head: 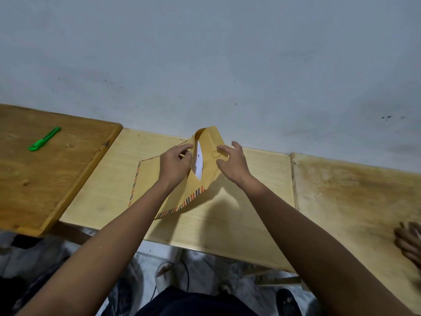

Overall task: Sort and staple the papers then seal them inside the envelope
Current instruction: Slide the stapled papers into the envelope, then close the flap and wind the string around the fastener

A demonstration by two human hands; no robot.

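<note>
Two hands worked at the mouth of the envelope (164, 183), which lay on the middle table (227, 224) with its open end turned toward the wall (205, 53). In the head view, the only one given, the left hand (174, 164) pinched the near edge of the opening between thumb and fingers, apparently to keep the body of the envelope pinned and the mouth spread. The right hand (234, 164) had thumb and fingers curled onto the flap (214, 142), lifting it clear of the table; that hold looked meant to keep the flap out of the way, or to ready it for folding down. Between the two hands the white papers (198, 160) showed through the gap, already well inside, with only a strip of them visible. Whether they were stapled could not be told.

The striped border of the envelope ran along its near and left edges, flat on the wood. A green cutter (44, 139) lay well apart on the darker table (34, 190) at the left, seemingly set aside. Another person's hand (409, 244) rested at the right edge of the view. Sealing was, by my reading, the step still to come.
</note>
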